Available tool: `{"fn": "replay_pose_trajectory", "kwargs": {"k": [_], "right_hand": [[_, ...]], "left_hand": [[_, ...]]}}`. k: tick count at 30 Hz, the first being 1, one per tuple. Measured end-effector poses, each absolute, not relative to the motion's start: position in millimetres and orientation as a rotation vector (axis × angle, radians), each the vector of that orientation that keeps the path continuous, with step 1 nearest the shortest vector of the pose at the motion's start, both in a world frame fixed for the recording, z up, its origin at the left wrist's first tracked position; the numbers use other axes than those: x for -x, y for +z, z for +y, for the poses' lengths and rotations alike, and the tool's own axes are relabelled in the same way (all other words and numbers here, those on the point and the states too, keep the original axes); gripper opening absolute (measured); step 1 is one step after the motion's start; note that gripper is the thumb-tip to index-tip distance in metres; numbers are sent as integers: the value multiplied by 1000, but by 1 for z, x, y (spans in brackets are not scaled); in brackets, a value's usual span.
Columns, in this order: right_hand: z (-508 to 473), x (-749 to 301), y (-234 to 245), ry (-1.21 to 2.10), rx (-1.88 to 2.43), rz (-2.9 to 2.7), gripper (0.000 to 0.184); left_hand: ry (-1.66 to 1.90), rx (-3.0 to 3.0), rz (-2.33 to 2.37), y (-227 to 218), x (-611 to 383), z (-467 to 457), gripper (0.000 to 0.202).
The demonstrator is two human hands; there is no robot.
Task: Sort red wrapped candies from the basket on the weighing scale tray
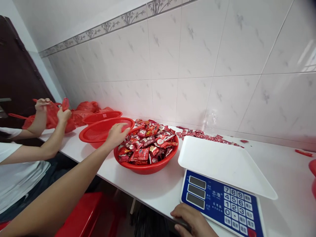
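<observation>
My left hand reaches between two red baskets, fingers stretched out and apart, holding nothing I can see. Beneath and left of it is a red plastic colander basket that shows a bare inside. On its right, another red basket is heaped with small wrapped snack packets, mostly red and dark red. My right hand is closed around the dark front edge of the white table, beside a blue and white digital scale with a white pan.
At the left, a co-worker's hands handle a red plastic bag. Further red bags lie behind. Packets in strips lie along the tiled wall. A red stool stands below the table.
</observation>
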State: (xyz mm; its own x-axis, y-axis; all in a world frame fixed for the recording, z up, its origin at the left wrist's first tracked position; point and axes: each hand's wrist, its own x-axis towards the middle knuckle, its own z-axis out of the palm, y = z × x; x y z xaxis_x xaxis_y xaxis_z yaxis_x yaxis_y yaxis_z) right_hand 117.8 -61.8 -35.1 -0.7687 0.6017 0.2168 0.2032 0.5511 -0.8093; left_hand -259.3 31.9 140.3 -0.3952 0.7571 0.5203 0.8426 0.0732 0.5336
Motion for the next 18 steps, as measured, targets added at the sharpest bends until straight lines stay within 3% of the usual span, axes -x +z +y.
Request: {"fn": "replay_pose_trajectory", "kwargs": {"k": [6, 11, 18], "right_hand": [[-67, -123, -28, 1152, 667, -2239, 30], [-67, -122, -28, 1098, 704, -2223, 29], [-65, -122, -32, 1072, 689, -2220, 29]], "left_hand": [[-393, 2401, -1814, 162, 166, 90, 57], [210, 2427, -2057, 181, 132, 127, 72], [220, 2512, -2054, 191, 133, 125, 64]]}}
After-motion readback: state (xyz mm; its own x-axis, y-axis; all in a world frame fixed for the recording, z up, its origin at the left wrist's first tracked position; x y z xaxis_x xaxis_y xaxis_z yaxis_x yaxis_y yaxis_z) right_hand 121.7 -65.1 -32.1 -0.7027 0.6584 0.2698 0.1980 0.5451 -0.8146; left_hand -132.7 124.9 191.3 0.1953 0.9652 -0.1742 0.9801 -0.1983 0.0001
